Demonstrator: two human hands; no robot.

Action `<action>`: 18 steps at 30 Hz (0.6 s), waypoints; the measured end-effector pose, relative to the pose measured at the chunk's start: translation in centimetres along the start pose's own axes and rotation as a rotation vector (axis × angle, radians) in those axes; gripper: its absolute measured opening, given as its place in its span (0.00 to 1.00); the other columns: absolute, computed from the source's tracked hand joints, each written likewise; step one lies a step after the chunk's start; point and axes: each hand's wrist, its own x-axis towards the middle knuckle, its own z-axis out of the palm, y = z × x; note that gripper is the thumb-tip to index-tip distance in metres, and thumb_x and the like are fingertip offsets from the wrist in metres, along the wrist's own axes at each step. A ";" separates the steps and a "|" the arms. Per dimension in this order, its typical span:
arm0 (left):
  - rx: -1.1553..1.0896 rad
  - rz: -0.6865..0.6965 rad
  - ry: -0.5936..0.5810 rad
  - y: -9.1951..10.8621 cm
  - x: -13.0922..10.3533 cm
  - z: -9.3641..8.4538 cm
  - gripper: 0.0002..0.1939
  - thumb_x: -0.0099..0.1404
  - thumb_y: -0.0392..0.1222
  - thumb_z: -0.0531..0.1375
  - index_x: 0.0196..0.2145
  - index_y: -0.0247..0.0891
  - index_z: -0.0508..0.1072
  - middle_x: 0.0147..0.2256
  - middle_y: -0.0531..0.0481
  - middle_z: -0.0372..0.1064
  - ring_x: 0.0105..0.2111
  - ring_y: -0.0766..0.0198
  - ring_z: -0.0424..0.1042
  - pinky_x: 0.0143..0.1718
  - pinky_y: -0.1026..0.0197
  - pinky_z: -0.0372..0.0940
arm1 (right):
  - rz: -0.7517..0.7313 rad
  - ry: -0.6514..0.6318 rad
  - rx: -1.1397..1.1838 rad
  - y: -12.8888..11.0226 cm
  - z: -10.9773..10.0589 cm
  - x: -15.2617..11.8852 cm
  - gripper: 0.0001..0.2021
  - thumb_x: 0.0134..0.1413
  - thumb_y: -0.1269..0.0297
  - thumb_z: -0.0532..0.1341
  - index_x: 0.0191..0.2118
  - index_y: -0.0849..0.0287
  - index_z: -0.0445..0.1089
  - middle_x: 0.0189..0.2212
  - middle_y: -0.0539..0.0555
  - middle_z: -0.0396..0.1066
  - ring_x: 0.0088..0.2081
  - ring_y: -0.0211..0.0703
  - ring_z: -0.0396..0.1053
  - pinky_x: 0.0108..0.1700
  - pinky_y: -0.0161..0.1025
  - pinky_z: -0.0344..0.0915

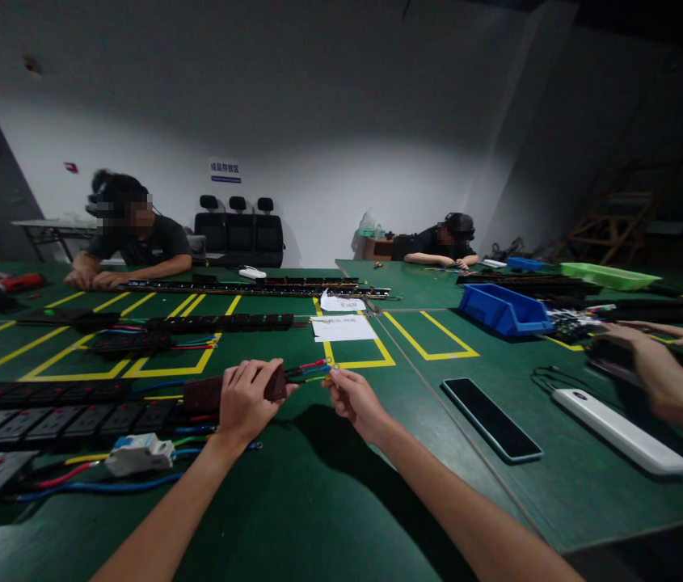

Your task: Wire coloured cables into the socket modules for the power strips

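My left hand [251, 398] is wrapped around a dark reddish-brown strip-shaped block [200, 394], probably part of a socket strip. Red, blue and green-yellow wires [310, 369] come out of its right end and finish in ring terminals [330, 363]. At those ends, the thumb and fingers of my right hand [353, 402] are pinched on the wires. Left of and below my left hand lie rows of black socket strips [62, 424]. A white circuit breaker [140, 454] sits on coloured wires close to my left forearm.
A phone [491, 419] and a white elongated device [620, 430] lie right. Behind them stand a blue bin [504, 310] and green tray [611, 276]. White paper [344, 328] lies ahead on the yellow-taped green table [414, 453]. Another person's hands [650, 356] work at right; two people sit opposite.
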 end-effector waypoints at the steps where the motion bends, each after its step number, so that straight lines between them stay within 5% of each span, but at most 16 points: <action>1: -0.003 0.005 -0.004 0.0 0.0 0.0 0.24 0.67 0.61 0.59 0.50 0.39 0.75 0.39 0.43 0.73 0.41 0.53 0.71 0.44 0.52 0.59 | 0.070 -0.005 0.059 0.0 -0.1 0.1 0.21 0.49 0.45 0.67 0.31 0.61 0.70 0.17 0.43 0.56 0.16 0.28 0.48 0.17 0.29 0.40; 5: -0.017 0.019 0.001 0.2 0.0 -0.2 0.24 0.67 0.60 0.59 0.50 0.39 0.75 0.39 0.43 0.73 0.40 0.53 0.71 0.44 0.52 0.59 | 0.271 -0.074 0.226 -0.3 -0.5 0.2 0.16 0.54 0.52 0.65 0.29 0.62 0.68 0.16 0.41 0.51 0.16 0.27 0.42 0.18 0.28 0.38; 10: -0.042 0.029 0.034 0.3 0.0 -0.6 0.24 0.67 0.59 0.59 0.51 0.40 0.75 0.39 0.43 0.73 0.40 0.54 0.71 0.45 0.53 0.59 | 0.307 -0.171 0.316 -0.8 -0.6 -0.1 0.13 0.56 0.56 0.64 0.29 0.61 0.68 0.17 0.41 0.49 0.17 0.28 0.43 0.19 0.28 0.40; 18: 0.005 0.018 0.060 0.2 0.1 -0.4 0.24 0.67 0.58 0.60 0.52 0.38 0.75 0.39 0.43 0.73 0.40 0.54 0.71 0.43 0.53 0.59 | -0.095 -0.095 -0.149 -0.5 -0.2 -0.5 0.26 0.54 0.37 0.61 0.32 0.61 0.72 0.19 0.44 0.56 0.17 0.30 0.51 0.18 0.31 0.43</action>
